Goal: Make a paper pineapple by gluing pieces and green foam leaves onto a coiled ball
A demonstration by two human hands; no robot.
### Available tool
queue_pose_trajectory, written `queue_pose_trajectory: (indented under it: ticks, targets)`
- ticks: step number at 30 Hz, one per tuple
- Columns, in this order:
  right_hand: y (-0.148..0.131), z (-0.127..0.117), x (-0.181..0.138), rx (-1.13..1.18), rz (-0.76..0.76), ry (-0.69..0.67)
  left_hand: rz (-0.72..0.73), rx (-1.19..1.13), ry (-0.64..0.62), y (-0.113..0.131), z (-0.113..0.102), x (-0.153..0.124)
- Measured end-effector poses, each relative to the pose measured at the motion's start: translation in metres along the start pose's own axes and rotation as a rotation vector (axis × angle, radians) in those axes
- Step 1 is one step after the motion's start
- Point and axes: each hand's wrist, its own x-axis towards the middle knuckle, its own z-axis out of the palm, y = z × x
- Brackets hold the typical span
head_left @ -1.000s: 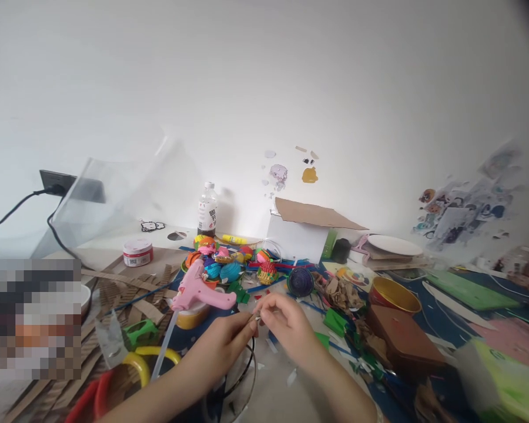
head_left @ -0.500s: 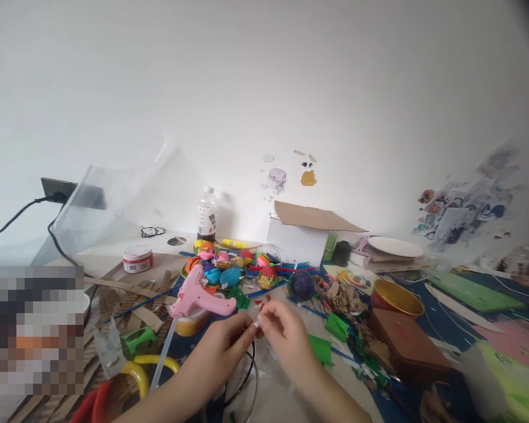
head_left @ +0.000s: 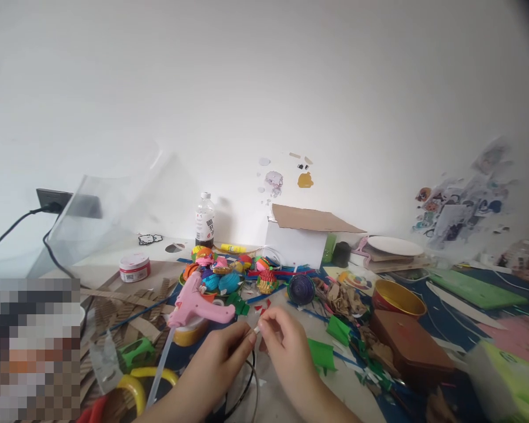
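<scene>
My left hand [head_left: 226, 354] and my right hand [head_left: 287, 343] meet low in the middle of the view, fingertips almost touching. Between them is a small white strip [head_left: 257, 330], pinched from both sides; its material is too small to tell. A pink glue gun [head_left: 200, 308] with a long clear glue stick lies just beyond my left hand, resting by a roll of yellowish tape [head_left: 189, 336]. Past the fingertips are red paper scraps [head_left: 261, 306]. A dark thin cord [head_left: 245, 385] loops on the table below my hands.
Colourful corrugated-paper balls [head_left: 218, 276] are heaped behind the glue gun. Scissors with yellow and red handles [head_left: 134, 390] lie front left. To the right are a brown box [head_left: 409, 343], a gold-lined bowl [head_left: 399, 298] and green paper [head_left: 321, 353]. A bottle [head_left: 205, 220] stands near the wall.
The view has tilted slightly, so the background sits a little lower. Both hands stay pinched together, and the white strip now shows a bit more between the fingertips.
</scene>
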Motion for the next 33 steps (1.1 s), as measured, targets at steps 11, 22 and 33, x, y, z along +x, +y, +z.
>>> queue_pose_trajectory:
  ticks: [11,22,33]
  targets:
    - [-0.003,-0.003,0.004,0.135,0.041,-0.067,-0.02,0.007,-0.006,0.002,-0.001,-0.002]
    - [-0.002,0.0,0.003,0.091,0.047,-0.07,-0.016,-0.03,-0.047,0.004,-0.001,-0.002]
    - [0.006,0.004,0.005,0.475,0.233,0.053,0.029,-0.038,-0.054,0.003,0.0,-0.001]
